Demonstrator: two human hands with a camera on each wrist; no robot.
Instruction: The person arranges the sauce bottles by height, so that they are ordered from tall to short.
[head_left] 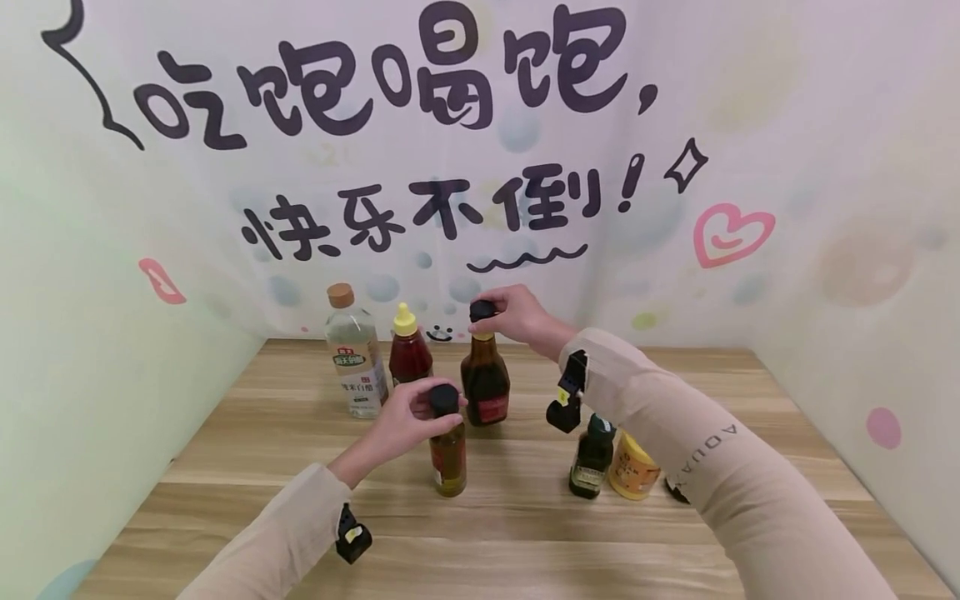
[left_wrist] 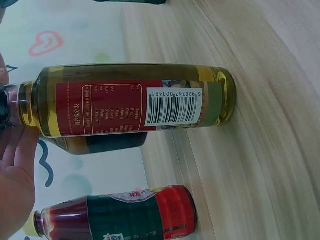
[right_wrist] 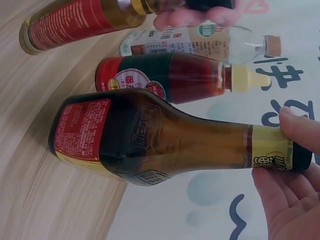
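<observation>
Beige sleeves (head_left: 720, 467) come closest to the camera, running inward to two bottles that stand one behind the other. The oil bottle (head_left: 450, 462) is the nearer one, about midway between the worktop's (head_left: 525, 542) left and right edges, its long axis close to upright. The left hand (head_left: 408, 414) grasps it at the neck, just below the black cap, from the left. Beyond it, slightly to the right and nearer the far edge, is the dark sauce bottle (head_left: 485, 379), also close to upright; the right hand (head_left: 521, 315) grips its top from the right. I judge the narrow front-to-back gap between these two bottles to be what matters most, each being served by the hand on its own side. Whether either base bears on the worktop, I cannot tell.

Just left of the sauce bottle, behind the left hand, stands the ketchup bottle (head_left: 411, 354); the clear vinegar bottle (head_left: 352, 350) is nearer the far left corner. Toward the right edge, a small dark bottle (head_left: 591, 467) stands beside a yellow tub (head_left: 633, 471).
</observation>
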